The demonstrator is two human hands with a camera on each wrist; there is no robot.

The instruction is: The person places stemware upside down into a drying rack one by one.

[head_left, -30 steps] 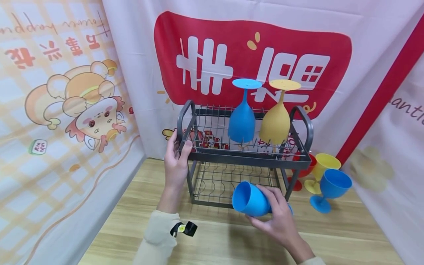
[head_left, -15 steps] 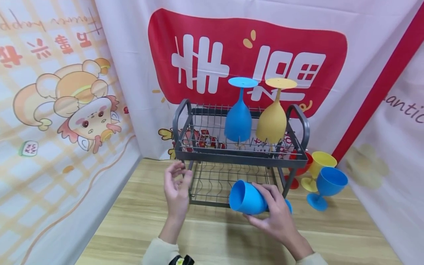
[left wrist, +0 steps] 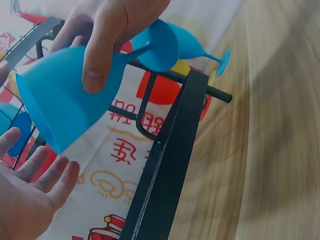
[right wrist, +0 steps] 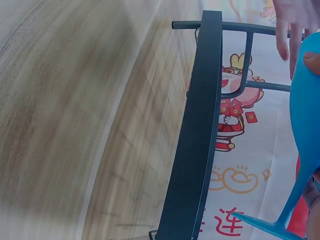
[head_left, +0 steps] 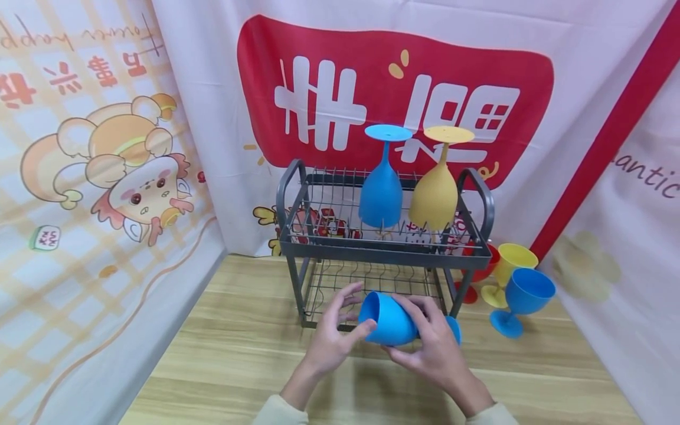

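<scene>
Left hand (head_left: 328, 341) has moved to nine o'clock of the blue cup (head_left: 395, 323), fingers wide, apparently for support; right hand (head_left: 434, 345) grips it.

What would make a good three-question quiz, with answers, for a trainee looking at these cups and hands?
1. Choose one. The right hand is holding: (a) a red cup, (b) a blue cup, (c) a yellow cup.
2. True or false: the two cups on top of the rack are upside down.
3. Fill in: among the standing cups on the table, the one nearest the viewer is coloured ___.

Key: 1. b; 2. true; 3. blue.
</scene>
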